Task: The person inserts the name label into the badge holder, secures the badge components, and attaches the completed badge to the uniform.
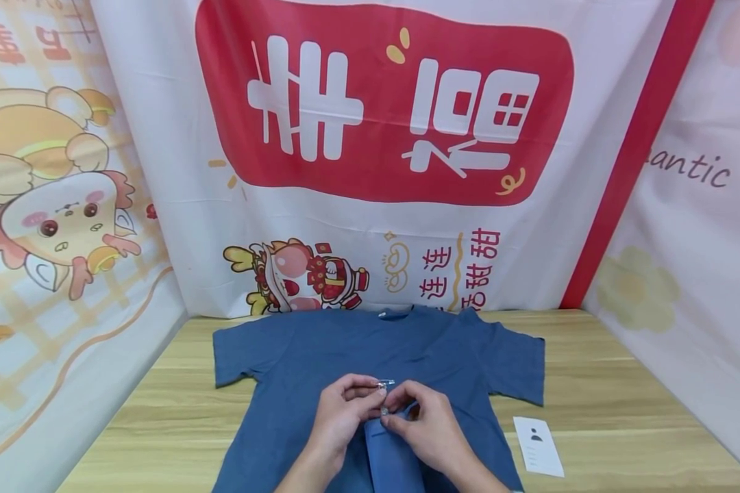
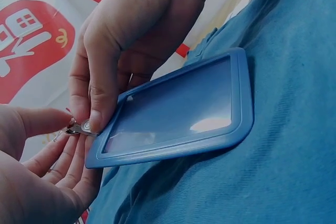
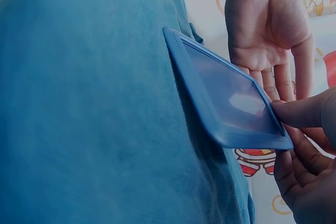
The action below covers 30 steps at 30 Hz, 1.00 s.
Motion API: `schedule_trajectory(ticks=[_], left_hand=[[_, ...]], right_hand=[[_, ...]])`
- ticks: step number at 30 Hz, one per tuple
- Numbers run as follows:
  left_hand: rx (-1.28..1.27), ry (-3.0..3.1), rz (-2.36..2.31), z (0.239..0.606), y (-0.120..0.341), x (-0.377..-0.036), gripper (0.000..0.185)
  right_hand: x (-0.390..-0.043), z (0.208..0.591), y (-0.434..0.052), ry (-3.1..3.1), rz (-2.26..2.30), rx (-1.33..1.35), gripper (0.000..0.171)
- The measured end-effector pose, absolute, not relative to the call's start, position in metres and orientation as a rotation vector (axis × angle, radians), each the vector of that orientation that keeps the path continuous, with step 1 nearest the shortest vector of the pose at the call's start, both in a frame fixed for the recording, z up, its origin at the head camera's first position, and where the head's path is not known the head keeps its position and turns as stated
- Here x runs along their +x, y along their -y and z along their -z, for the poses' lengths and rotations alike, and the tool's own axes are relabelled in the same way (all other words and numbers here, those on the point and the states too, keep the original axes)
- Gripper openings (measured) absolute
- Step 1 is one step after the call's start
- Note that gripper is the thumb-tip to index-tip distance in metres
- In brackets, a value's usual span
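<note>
A blue badge holder with a clear window hangs over the shirt, its clip end toward the wall. My left hand pinches the small metal clip at that end, where a thin pin shows beside the fingertips. My right hand pinches the holder's top end by the clip, thumb on the near side. In the right wrist view the holder tilts over the cloth, and the clip is hidden behind my fingers. Under both hands is a blue T-shirt, spread out with its collar at the far side.
On the wooden table, right of the shirt, lies a white card with a dark person icon and faint lines. Printed cloth hangs behind the table and along both sides.
</note>
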<state>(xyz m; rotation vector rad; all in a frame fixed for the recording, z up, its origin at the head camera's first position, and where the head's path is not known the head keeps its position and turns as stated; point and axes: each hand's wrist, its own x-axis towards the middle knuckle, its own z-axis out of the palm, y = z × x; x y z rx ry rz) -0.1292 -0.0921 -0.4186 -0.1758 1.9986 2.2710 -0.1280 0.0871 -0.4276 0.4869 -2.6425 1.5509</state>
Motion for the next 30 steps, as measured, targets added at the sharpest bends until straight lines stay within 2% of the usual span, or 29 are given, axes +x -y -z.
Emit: schedule_trajectory(ticks=[30], left_hand=[[-0.257, -2.056, -2.4, 0.4196, 0.0847, -0.1266, 0.024]], right_hand=[[-0.1239, 0.43, -0.0815, 2.555, -1.498, 0.597, 0.017]])
